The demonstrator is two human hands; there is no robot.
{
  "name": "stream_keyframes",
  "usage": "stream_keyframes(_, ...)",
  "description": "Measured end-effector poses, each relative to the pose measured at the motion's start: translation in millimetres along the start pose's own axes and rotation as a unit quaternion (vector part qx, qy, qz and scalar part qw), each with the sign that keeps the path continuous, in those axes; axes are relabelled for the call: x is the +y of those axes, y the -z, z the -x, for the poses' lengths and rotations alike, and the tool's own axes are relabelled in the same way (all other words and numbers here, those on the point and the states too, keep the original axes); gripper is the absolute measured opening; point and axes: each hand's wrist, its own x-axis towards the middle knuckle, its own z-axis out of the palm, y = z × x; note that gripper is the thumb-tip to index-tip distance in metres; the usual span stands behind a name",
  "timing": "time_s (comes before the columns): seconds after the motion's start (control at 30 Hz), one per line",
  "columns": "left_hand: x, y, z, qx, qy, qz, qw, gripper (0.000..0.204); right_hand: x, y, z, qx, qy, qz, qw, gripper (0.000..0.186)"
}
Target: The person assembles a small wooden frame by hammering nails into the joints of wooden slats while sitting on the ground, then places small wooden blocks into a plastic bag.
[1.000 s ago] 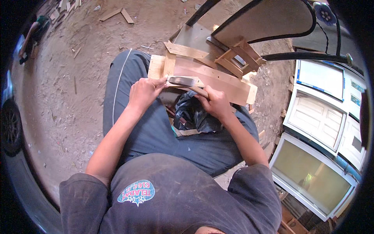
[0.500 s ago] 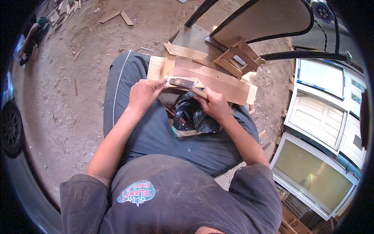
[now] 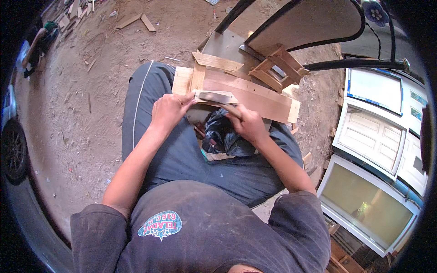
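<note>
My right hand [image 3: 249, 123] is wrapped around the wooden handle of a hammer [image 3: 233, 110]. The hammer's metal head is smeared by motion above a short pale wood piece [image 3: 231, 96]. At that piece's left end, my left hand [image 3: 169, 110] is closed in a pinch; whatever lies between the fingertips is too small to make out. The pale piece joins an upright wooden slat [image 3: 197, 78], which has another slat [image 3: 218, 61] across its far end. Behind them a long reddish-brown board [image 3: 255, 94] lies across in front of my knees.
Between my legs sits a black plastic bag [image 3: 223, 134]. A small wooden frame [image 3: 278, 70] rests beyond the board, by a black-edged metal chair [image 3: 309, 22]. White panelled doors [image 3: 371, 132] stand at right. Wood scraps [image 3: 136, 22] lie on the dirt; a car wheel [image 3: 14, 150] shows at left.
The hammer head, sharp before, is now blurred, and the hammer has shifted slightly. My left hand stays pinched in nearly the same place.
</note>
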Motion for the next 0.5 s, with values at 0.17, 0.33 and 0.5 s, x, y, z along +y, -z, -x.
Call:
stream_keyframes(0.17, 5.5, 3.8, 0.1, -0.017, 0.007, -0.018, 1.000, 0.029, -9.2, 3.7, -6.1, -0.016, -0.041, 0.003, 0.999, 0.038)
stream_keyframes(0.33, -1.1, 0.4, 0.9, 0.017, -0.040, 0.013, 0.999, 0.043, -23.5, 29.1, -10.0, -0.008, -0.165, -0.065, 0.984, 0.038)
stream_keyframes(0.5, -1.0, 7.4, 2.5, 0.004, 0.046, 0.089, 0.995, 0.052, -27.7, 47.4, -8.1, 0.022, -0.198, -0.106, 0.974, 0.038)
